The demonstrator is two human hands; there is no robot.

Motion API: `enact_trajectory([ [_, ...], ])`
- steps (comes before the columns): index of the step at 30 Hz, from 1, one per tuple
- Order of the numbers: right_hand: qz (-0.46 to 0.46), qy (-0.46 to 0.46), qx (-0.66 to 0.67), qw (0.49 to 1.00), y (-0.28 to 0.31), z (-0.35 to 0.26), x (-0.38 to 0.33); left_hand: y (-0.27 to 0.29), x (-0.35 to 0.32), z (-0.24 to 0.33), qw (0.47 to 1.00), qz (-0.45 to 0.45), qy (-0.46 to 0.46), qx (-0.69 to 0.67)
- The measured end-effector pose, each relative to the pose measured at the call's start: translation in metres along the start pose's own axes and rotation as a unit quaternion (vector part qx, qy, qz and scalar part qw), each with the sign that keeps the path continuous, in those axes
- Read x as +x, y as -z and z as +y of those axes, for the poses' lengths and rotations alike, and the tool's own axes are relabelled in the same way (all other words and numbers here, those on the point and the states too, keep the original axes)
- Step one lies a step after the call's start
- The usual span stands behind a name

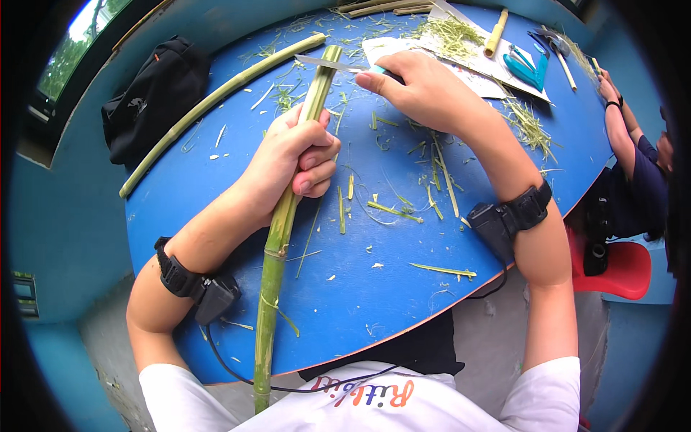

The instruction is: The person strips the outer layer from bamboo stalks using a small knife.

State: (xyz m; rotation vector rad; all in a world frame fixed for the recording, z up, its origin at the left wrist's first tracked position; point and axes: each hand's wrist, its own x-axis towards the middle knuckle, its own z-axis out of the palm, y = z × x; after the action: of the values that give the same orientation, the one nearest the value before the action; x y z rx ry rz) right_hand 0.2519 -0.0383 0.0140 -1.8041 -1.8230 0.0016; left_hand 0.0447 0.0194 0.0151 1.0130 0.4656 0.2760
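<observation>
My left hand (pixel 291 155) grips a long green bamboo stalk (pixel 277 245) that lies across the round blue table (pixel 216 209) and runs down past its near edge to my chest. My right hand (pixel 417 86) holds a knife (pixel 332 65) with a light blue handle. The blade lies flat across the upper end of the stalk, pointing left. Both wrists wear black straps with small black devices and cables.
A second long green stalk (pixel 216 97) lies at the left rear. A black bag (pixel 155 97) sits at the table's left edge. Green shavings litter the top. Blue scissors (pixel 525 68), a short bamboo piece (pixel 497 32) and paper lie at the back. Another person (pixel 633 158) sits at right by a red chair (pixel 622 270).
</observation>
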Motion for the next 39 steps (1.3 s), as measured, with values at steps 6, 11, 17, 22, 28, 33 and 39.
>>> enact_trajectory([
  [6,0.021,-0.143,-0.073,0.987,0.003,0.031,0.013,-0.011,-0.01,-0.003,0.998,-0.039,0.026,0.047],
  [11,0.011,-0.12,0.048,0.992,0.022,0.001,0.009,0.002,-0.003,-0.001,1.0,-0.015,0.017,0.011],
  [17,-0.013,-0.04,0.061,0.997,0.005,0.003,0.0,0.01,-0.001,-0.003,0.996,-0.074,0.019,-0.046],
  [22,-0.081,-0.051,0.11,0.989,0.001,0.002,0.0,0.012,-0.001,-0.002,0.992,-0.077,0.034,-0.093],
  [28,-0.001,-0.038,0.005,0.999,-0.006,-0.008,0.0,0.01,0.001,-0.002,0.99,-0.051,0.052,-0.122],
  [33,0.004,-0.148,-0.159,0.976,-0.002,0.023,0.011,-0.011,-0.012,-0.006,0.993,-0.099,0.066,-0.003],
  [39,0.01,-0.099,0.057,0.993,0.003,0.013,0.006,0.001,-0.005,-0.008,0.993,-0.098,0.032,-0.049],
])
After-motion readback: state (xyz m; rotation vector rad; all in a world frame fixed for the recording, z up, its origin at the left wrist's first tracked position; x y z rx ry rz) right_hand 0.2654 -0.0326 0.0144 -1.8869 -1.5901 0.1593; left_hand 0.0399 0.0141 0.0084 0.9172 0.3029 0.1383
